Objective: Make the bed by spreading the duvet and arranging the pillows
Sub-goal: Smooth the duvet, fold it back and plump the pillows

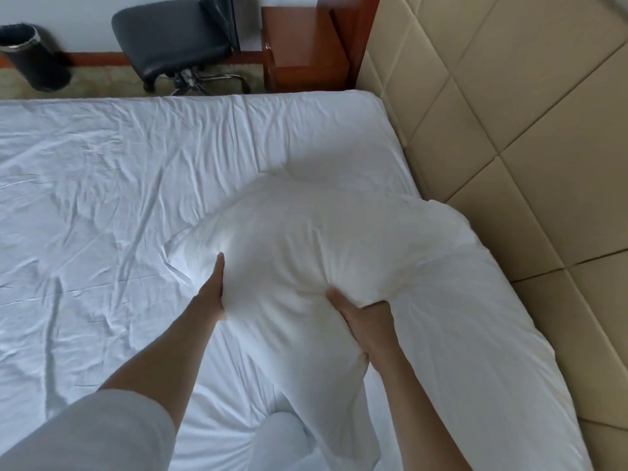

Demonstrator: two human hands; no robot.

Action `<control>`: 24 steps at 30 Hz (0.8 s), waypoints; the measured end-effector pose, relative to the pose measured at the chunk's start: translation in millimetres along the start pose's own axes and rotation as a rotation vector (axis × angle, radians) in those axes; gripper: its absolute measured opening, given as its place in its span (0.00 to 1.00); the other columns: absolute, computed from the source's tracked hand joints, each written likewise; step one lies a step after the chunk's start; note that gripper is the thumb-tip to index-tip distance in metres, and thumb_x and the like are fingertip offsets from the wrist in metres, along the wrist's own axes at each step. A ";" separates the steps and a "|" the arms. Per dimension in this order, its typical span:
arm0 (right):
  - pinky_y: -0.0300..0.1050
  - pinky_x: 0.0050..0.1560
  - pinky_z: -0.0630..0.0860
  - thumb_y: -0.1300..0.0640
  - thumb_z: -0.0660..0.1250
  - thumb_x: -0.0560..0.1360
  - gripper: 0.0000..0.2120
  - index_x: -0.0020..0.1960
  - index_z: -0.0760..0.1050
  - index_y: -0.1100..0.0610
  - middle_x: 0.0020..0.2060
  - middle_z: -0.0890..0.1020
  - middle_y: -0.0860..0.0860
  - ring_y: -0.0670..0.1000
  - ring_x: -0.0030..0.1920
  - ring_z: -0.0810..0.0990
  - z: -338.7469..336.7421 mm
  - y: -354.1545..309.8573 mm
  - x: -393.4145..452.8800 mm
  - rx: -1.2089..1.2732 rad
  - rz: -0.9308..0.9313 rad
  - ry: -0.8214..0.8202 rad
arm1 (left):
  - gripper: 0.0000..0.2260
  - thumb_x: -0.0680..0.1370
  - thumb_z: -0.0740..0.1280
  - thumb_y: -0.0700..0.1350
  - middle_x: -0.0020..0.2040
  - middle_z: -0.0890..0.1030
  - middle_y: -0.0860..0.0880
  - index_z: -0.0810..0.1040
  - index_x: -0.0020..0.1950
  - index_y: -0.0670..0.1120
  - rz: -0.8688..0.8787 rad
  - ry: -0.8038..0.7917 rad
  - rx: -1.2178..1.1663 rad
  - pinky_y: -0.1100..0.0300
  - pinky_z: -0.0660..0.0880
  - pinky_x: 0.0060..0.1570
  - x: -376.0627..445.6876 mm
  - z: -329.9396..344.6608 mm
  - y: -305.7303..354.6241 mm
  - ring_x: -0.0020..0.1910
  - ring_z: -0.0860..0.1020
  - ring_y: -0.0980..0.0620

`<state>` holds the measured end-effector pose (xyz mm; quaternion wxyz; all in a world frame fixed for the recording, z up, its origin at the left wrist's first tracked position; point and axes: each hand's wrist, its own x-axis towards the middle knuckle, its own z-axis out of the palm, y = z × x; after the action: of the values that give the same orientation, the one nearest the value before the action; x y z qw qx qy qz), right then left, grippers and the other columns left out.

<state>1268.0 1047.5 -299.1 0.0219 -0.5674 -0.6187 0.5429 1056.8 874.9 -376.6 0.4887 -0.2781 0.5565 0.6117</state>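
1. No brand, label or readable writing shows on anything in the head view.
2. The white pillow is at the centre of the view, raised over the bed's wrinkled white sheet, close to the padded beige headboard at 3 o'clock.
3. The left hand presses against the pillow's left side with the visible fingers straight; the palm and thumb are hidden, so its grip looks flat rather than clenched.
4. The right hand is grasping the pillow: the thumb digs into a fold and the other fingers are buried in the cloth.
5. A second white pillow lies along the headboard at 4 o'clock, its near end cut off by the frame.
6. At 12 o'clock stand a dark padded chair, a wooden nightstand and, at 10 o'clock, a black bin, all partly cut off.
7. Both sleeves are blurred at the lower edge.
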 end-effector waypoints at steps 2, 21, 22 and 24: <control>0.51 0.60 0.78 0.27 0.77 0.51 0.46 0.60 0.77 0.54 0.52 0.83 0.47 0.51 0.56 0.81 -4.3 0.2 2.7 -0.026 0.019 0.045 | 0.33 0.75 0.56 0.73 0.49 0.85 0.48 0.78 0.65 0.50 -0.017 -0.027 0.034 0.54 0.76 0.40 17.0 3.7 -5.0 0.47 0.82 0.48; 0.54 0.38 0.80 0.29 0.75 0.58 0.32 0.31 0.73 0.57 0.29 0.77 0.53 0.56 0.36 0.79 -57.4 -31.2 -67.7 -0.065 -0.273 0.554 | 0.20 0.81 0.58 0.63 0.55 0.85 0.53 0.87 0.50 0.57 0.437 -0.296 -0.403 0.49 0.81 0.51 -77.2 37.6 -23.5 0.51 0.84 0.51; 0.54 0.38 0.79 0.28 0.75 0.58 0.32 0.29 0.71 0.58 0.28 0.77 0.53 0.55 0.35 0.79 -64.8 -27.4 -77.6 -0.062 -0.300 0.584 | 0.22 0.81 0.56 0.63 0.51 0.86 0.54 0.87 0.46 0.57 0.451 -0.327 -0.399 0.50 0.82 0.50 -93.5 43.2 -27.6 0.49 0.85 0.52; 0.53 0.37 0.79 0.28 0.75 0.58 0.34 0.28 0.71 0.59 0.27 0.77 0.54 0.54 0.33 0.78 -83.0 -18.0 -100.6 -0.032 -0.335 0.629 | 0.24 0.81 0.55 0.63 0.49 0.86 0.54 0.88 0.43 0.56 0.468 -0.376 -0.394 0.51 0.82 0.51 -122.4 49.3 -36.4 0.48 0.85 0.52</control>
<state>1344.8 1032.4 -193.3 0.2913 -0.5978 -0.6744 0.3208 1144.9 883.1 -272.1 0.3663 -0.1144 0.3768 0.8431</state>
